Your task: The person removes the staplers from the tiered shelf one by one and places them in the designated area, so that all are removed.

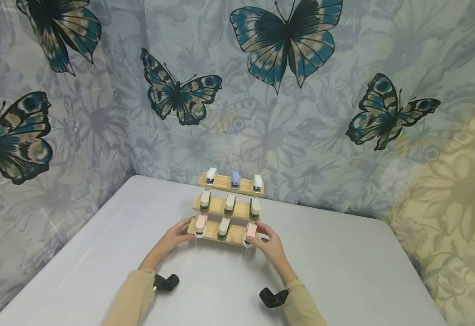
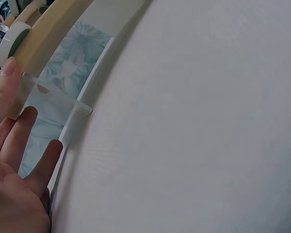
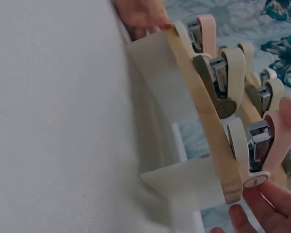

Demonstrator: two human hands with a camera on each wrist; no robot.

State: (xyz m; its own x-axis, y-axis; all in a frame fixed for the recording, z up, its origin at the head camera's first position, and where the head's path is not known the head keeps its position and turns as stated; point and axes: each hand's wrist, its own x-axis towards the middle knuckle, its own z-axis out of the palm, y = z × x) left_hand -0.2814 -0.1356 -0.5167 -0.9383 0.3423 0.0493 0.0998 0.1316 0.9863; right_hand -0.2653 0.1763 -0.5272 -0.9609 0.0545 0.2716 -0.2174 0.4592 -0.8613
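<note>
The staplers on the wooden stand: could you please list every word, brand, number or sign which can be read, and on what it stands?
None can be read in any view.
Pink-and-white stapler, nearest in the right wrist view: faint mark on its oval end, too small to read.
Middle stapler of that row: possible mark on its round end, too blurred to read.
</note>
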